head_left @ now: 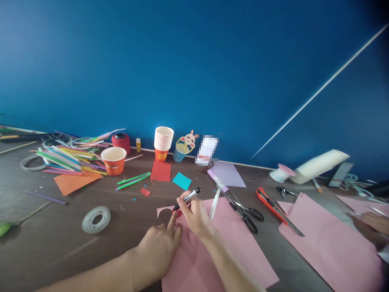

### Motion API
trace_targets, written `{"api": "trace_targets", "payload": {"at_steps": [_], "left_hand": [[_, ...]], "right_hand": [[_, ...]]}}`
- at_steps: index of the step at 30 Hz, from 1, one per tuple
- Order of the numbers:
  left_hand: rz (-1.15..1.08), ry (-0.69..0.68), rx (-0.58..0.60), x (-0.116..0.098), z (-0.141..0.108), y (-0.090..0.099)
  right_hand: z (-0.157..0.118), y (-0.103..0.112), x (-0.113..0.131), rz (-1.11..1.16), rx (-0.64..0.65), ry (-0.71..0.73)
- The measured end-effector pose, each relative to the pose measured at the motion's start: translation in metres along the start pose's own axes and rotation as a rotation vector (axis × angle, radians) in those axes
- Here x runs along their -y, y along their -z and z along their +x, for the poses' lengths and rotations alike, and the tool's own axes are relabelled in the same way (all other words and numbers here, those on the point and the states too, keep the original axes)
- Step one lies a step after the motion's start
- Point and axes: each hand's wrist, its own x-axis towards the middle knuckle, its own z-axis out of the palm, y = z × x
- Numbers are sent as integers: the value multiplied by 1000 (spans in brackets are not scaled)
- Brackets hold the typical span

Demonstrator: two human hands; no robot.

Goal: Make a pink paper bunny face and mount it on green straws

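A plain blue wall (pixel 194 73) rises behind the dark tabletop (pixel 127 227) I'm looking across. At the near edge, the marker pen (pixel 189 196) leans over the upper left part of a pink paper sheet (pixel 237 239), its dark tip down by a small red patch. Its barrel is pale, with a black end at the top. I'd judge it light, stiff and a bit slick, best pinched low on the barrel. The right hand (pixel 194 217) is closed on it just there. The left hand (pixel 161 245) lies close by, gripping nothing that I can see, its fingertips down beside the tip. The sheet is matt, with a curved notch at that corner; it looks thin and easily creased, so flat pressure near the edge should suit it. Black-handled scissors (pixel 238 205) lie across its right side, with an orange-red utility knife (pixel 270 205) beyond. A tape roll (pixel 88 223) sits to the left, stacked paper cups (pixel 163 140) stand near the wall, and another person's hand (pixel 377 222) shows far right.
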Motion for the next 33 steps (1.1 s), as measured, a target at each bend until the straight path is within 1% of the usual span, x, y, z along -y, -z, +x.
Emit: {"api": "trace_targets", "payload": {"at_steps": [13, 19, 23, 26, 30, 33], "left_hand": [[18, -3, -4, -1, 0, -3], [9, -7, 3, 0, 1, -4], [4, -3, -9, -1, 1, -4], [2, 2, 5, -1, 0, -3], [-1, -4, 5, -1, 0, -3], [2, 0, -4, 0, 1, -4]], "right_hand": [[0, -2, -2, -24, -18, 22], [1, 0, -2, -27, -36, 23], [0, -1, -1, -33, -22, 26], [1, 0, -1, -42, -16, 29], [2, 2, 0, -48, -46, 20], [1, 2, 0, -38, -23, 15]]}}
